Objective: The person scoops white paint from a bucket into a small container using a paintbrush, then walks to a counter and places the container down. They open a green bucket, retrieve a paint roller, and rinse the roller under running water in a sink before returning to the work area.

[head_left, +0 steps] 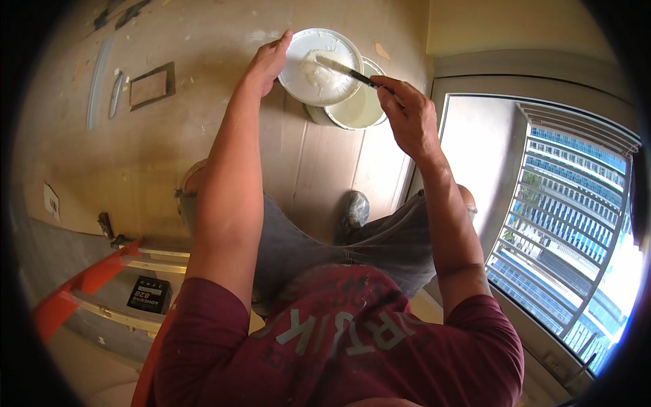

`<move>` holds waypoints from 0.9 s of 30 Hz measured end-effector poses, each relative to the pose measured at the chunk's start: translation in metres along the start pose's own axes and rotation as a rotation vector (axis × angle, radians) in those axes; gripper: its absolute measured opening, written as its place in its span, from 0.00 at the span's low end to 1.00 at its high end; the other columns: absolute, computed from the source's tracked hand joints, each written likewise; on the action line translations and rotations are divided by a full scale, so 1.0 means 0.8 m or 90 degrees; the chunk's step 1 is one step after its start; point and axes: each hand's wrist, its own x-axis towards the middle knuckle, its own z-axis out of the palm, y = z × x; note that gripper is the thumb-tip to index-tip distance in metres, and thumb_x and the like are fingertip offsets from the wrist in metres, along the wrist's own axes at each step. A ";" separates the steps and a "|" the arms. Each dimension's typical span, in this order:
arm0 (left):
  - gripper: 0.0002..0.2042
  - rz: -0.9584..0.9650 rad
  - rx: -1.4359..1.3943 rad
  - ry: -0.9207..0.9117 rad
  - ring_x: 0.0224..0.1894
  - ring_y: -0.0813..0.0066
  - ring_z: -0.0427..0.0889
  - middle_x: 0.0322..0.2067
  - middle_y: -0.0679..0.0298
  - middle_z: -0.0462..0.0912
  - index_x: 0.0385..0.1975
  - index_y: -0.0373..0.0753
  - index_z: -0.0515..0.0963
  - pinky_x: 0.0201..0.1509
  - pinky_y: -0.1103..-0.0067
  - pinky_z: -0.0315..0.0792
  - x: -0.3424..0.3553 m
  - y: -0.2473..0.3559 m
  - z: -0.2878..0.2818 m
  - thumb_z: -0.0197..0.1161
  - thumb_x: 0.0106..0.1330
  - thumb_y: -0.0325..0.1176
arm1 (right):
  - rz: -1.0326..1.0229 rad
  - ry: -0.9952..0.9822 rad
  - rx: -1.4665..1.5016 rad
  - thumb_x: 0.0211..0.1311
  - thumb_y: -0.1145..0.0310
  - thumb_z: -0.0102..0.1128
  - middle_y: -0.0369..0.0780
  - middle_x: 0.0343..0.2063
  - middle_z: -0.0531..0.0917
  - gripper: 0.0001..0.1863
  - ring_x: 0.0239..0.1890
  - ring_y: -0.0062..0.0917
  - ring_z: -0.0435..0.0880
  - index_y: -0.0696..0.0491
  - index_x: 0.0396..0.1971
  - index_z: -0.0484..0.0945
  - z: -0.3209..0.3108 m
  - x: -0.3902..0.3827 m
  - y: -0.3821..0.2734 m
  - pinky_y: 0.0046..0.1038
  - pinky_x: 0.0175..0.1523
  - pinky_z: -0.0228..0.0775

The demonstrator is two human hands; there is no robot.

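My left hand (271, 64) grips the left edge of a round white lid (294, 81), its thumb along the rim. A mound of wet white paste (327, 80) is spread over the middle of the lid. In my right hand (410, 117) is a putty knife (347, 70) with a slim dark handle; its blade tip rests in the paste. Below the lid, and partly hidden by it, a bucket (317, 115) stands on the floor, with pale greyish stuff inside.
An orange stepladder (88, 288) stands at lower left, a black box (149, 294) beside its rungs. A metal strip (100, 83) and a small square frame (152, 87) are at upper left. A slatted window (569, 210) fills the right. My shoe (356, 209) is near the bucket.
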 end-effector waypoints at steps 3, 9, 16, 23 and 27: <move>0.34 -0.017 -0.005 -0.012 0.67 0.58 0.71 0.66 0.52 0.73 0.69 0.38 0.69 0.71 0.65 0.63 0.004 -0.009 -0.005 0.50 0.76 0.61 | -0.008 -0.029 -0.044 0.69 0.69 0.60 0.42 0.30 0.83 0.13 0.29 0.24 0.82 0.53 0.50 0.85 -0.002 0.002 -0.002 0.28 0.36 0.73; 0.33 -0.044 -0.001 -0.007 0.61 0.59 0.77 0.61 0.54 0.78 0.68 0.40 0.71 0.65 0.62 0.70 -0.006 0.002 0.005 0.50 0.75 0.61 | -0.072 -0.002 -0.067 0.65 0.69 0.62 0.42 0.25 0.80 0.12 0.28 0.32 0.80 0.52 0.46 0.86 0.000 0.002 -0.004 0.35 0.39 0.74; 0.34 -0.044 0.008 -0.002 0.63 0.59 0.75 0.62 0.53 0.77 0.68 0.39 0.70 0.67 0.63 0.68 0.003 -0.002 -0.003 0.50 0.75 0.61 | -0.082 0.020 -0.095 0.64 0.71 0.61 0.42 0.25 0.81 0.13 0.29 0.33 0.81 0.52 0.47 0.86 0.010 -0.004 -0.007 0.35 0.39 0.75; 0.35 -0.009 -0.009 -0.023 0.68 0.57 0.70 0.67 0.52 0.72 0.70 0.38 0.68 0.71 0.63 0.63 0.008 -0.003 -0.005 0.50 0.75 0.62 | -0.083 0.032 -0.086 0.63 0.72 0.62 0.42 0.25 0.80 0.14 0.32 0.35 0.80 0.51 0.48 0.86 0.017 -0.011 -0.002 0.36 0.43 0.74; 0.35 -0.028 0.004 -0.017 0.71 0.58 0.66 0.68 0.51 0.71 0.70 0.39 0.68 0.74 0.64 0.59 -0.005 -0.004 0.000 0.51 0.75 0.62 | -0.096 0.052 -0.077 0.63 0.72 0.62 0.42 0.26 0.80 0.14 0.33 0.35 0.80 0.52 0.48 0.86 0.010 -0.016 0.002 0.36 0.44 0.74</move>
